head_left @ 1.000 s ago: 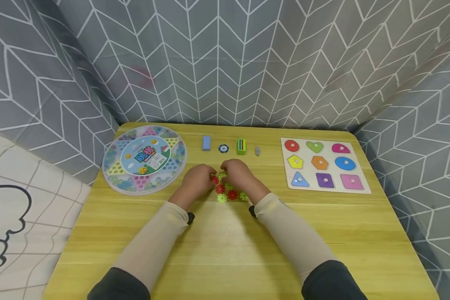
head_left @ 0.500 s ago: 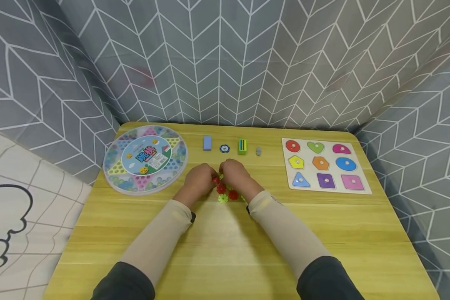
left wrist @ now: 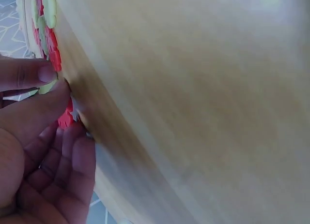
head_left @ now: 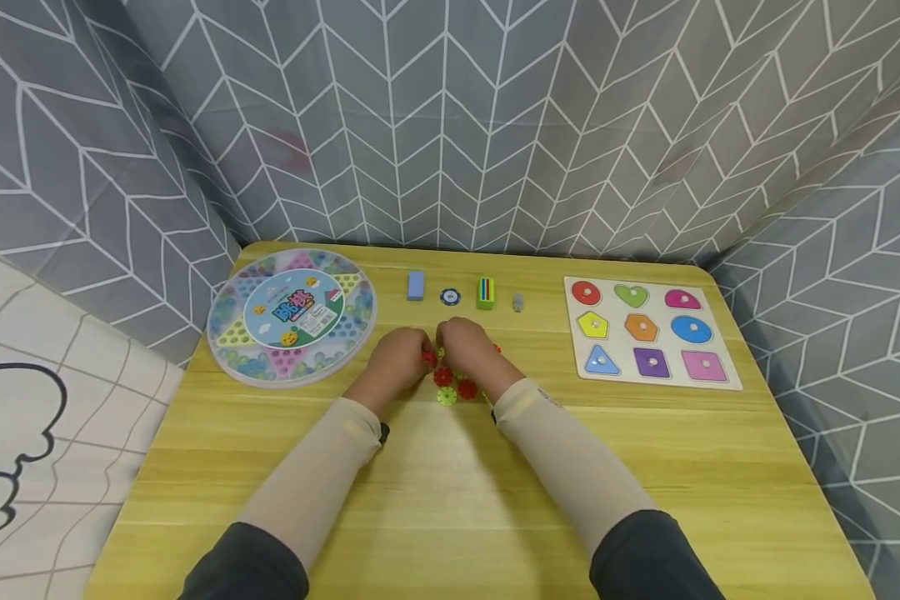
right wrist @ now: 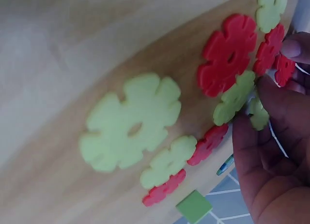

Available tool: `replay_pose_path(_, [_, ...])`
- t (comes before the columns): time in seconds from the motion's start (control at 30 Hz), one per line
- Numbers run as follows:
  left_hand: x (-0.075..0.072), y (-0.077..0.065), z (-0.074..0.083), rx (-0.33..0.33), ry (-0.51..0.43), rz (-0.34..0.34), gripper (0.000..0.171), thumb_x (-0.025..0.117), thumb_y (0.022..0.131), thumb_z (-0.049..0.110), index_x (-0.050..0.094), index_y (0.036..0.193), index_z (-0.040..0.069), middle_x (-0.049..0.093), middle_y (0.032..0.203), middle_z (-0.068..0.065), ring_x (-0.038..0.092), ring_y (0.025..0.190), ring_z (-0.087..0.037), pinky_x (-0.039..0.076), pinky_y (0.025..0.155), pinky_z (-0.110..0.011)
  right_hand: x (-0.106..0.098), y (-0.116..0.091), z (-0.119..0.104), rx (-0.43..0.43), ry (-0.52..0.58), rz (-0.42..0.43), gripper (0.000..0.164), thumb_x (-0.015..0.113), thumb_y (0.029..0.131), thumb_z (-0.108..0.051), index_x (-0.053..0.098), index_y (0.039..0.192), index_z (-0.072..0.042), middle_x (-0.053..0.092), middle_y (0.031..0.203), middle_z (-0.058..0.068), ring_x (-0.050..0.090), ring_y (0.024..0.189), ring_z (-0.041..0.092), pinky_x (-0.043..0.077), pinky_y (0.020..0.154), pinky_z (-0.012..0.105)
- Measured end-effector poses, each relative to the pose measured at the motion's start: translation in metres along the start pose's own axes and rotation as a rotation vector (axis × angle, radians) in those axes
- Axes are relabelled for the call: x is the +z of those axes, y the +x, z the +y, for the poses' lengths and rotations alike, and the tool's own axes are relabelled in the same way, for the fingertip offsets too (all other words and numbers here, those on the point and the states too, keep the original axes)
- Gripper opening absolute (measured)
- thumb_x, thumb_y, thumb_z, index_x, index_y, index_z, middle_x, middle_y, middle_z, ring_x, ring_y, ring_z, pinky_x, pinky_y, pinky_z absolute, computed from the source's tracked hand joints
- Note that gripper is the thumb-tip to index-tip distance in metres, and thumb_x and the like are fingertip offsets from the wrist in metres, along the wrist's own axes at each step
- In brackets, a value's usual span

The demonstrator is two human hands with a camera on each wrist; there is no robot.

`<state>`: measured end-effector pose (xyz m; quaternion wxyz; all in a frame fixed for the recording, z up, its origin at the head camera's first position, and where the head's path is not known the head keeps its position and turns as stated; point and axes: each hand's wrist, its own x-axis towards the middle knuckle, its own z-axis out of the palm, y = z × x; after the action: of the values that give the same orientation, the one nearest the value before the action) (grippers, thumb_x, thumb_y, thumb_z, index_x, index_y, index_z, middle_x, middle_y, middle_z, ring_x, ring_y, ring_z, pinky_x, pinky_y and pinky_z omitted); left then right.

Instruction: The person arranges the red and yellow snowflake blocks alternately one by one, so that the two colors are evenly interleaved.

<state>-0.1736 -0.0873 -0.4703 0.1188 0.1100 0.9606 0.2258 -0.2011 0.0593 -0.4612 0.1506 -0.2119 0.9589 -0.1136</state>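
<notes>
My left hand (head_left: 397,365) pinches a red flower disc (right wrist: 285,70); my right hand (head_left: 471,348) pinches a yellow-green flower disc (right wrist: 259,114). Other flower discs (right wrist: 131,123) beside, on the surface (head_left: 435,500).

A round star-patterned game board (head_left: 292,317) lies at the far left corner of the table (head_left: 645,483). Along the far edge, from left to right, sit a blue block (head_left: 416,286), a round chip (head_left: 450,297), a striped green block (head_left: 485,293) and a small grey piece (head_left: 518,302). Near the far right corner lies a shape puzzle (head_left: 663,340). A grey patterned curtain (head_left: 435,125) hangs beyond the far edge.
</notes>
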Motion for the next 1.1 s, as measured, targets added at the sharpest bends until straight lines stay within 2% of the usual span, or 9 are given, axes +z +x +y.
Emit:
replay_pose_path(0.17, [-0.003, -0.005, -0.006, 0.012, -0.125, -0.011, 0.014, 0.081, 0.089, 0.012, 0.076, 0.101, 0.007, 0.072, 0.095, -0.004, 0.066, 0.092, -0.024, 0.053, 0.087, -0.04, -0.005, -0.011, 0.003, 0.016, 0.214, 0.029, 0.019, 0.073, 0.09, 0.004, 0.076, 0.107, -0.004, 0.073, 0.104, 0.007, 0.065, 0.098, 0.024, 0.053, 0.091, 0.037])
replay_pose_path(0.3, [-0.015, -0.019, -0.017, 0.014, -0.242, -0.082, 0.008, 0.077, 0.093, 0.01, 0.077, 0.101, 0.008, 0.071, 0.092, 0.0, 0.065, 0.087, -0.019, 0.053, 0.084, -0.038, -0.013, -0.028, 0.004, -0.009, 0.331, 0.059, 0.015, 0.074, 0.091, 0.002, 0.076, 0.105, -0.004, 0.072, 0.101, 0.006, 0.066, 0.097, 0.022, 0.054, 0.088, 0.037])
replay_pose_path(0.4, [-0.025, -0.038, -0.029, 0.005, -0.361, -0.153, 0.007, 0.075, 0.095, 0.01, 0.078, 0.101, 0.009, 0.072, 0.091, 0.001, 0.063, 0.086, -0.017, 0.052, 0.081, -0.038, -0.016, -0.046, 0.003, -0.038, 0.411, 0.054, 0.013, 0.076, 0.091, 0.001, 0.076, 0.103, -0.005, 0.072, 0.098, 0.004, 0.067, 0.092, 0.019, 0.054, 0.084, 0.034])
replay_pose_path(0.5, [-0.034, -0.065, -0.041, -0.003, -0.461, -0.212, 0.008, 0.074, 0.096, 0.009, 0.078, 0.103, 0.01, 0.072, 0.093, 0.002, 0.063, 0.086, -0.018, 0.052, 0.079, -0.037, -0.012, -0.066, 0.0, -0.072, 0.501, 0.023, 0.014, 0.075, 0.09, 0.003, 0.076, 0.101, -0.006, 0.072, 0.095, 0.001, 0.067, 0.084, 0.015, 0.055, 0.077, 0.03])
replay_pose_path(0.6, [-0.037, -0.095, -0.054, 0.008, -0.536, -0.259, 0.009, 0.073, 0.096, 0.008, 0.077, 0.104, 0.009, 0.072, 0.094, 0.001, 0.063, 0.086, -0.02, 0.053, 0.078, -0.038, -0.002, -0.084, -0.008, -0.115, 0.559, -0.025, 0.015, 0.076, 0.088, 0.004, 0.077, 0.099, -0.006, 0.072, 0.093, -0.001, 0.066, 0.081, 0.012, 0.054, 0.074, 0.028])
replay_pose_path(0.73, [-0.033, -0.13, -0.066, 0.041, -0.559, -0.288, 0.006, 0.075, 0.096, 0.01, 0.077, 0.101, 0.009, 0.073, 0.093, 0.002, 0.064, 0.088, -0.02, 0.053, 0.079, -0.04, 0.016, -0.099, -0.029, -0.169, 0.571, -0.101, 0.015, 0.08, 0.086, 0.002, 0.076, 0.096, -0.009, 0.071, 0.09, -0.005, 0.066, 0.08, 0.008, 0.053, 0.074, 0.025])
replay_pose_path(0.83, [-0.029, -0.146, -0.074, 0.045, -0.524, -0.273, 0.005, 0.075, 0.096, 0.011, 0.078, 0.1, 0.01, 0.072, 0.091, 0.004, 0.064, 0.086, -0.019, 0.053, 0.079, -0.04, 0.031, -0.103, -0.047, -0.205, 0.541, -0.145, 0.015, 0.084, 0.084, -0.001, 0.075, 0.093, -0.011, 0.068, 0.084, -0.009, 0.062, 0.076, 0.003, 0.052, 0.072, 0.022])
replay_pose_path(1.0, [-0.022, -0.158, -0.081, -0.001, -0.476, -0.217, 0.008, 0.076, 0.094, 0.011, 0.077, 0.102, 0.01, 0.071, 0.09, 0.005, 0.064, 0.082, -0.016, 0.053, 0.076, -0.039, 0.047, -0.101, -0.067, -0.259, 0.397, -0.158, 0.014, 0.087, 0.083, -0.007, 0.075, 0.088, -0.013, 0.062, 0.075, -0.014, 0.055, 0.072, 0.0, 0.047, 0.069, 0.018])
replay_pose_path(1.1, [-0.017, -0.161, -0.083, -0.037, -0.497, -0.19, 0.009, 0.077, 0.094, 0.014, 0.077, 0.103, 0.011, 0.071, 0.091, 0.004, 0.065, 0.083, -0.016, 0.053, 0.076, -0.038, 0.054, -0.099, -0.071, -0.263, 0.349, -0.138, 0.014, 0.087, 0.084, -0.01, 0.074, 0.087, -0.015, 0.061, 0.074, -0.015, 0.054, 0.071, 0.0, 0.045, 0.069, 0.017])
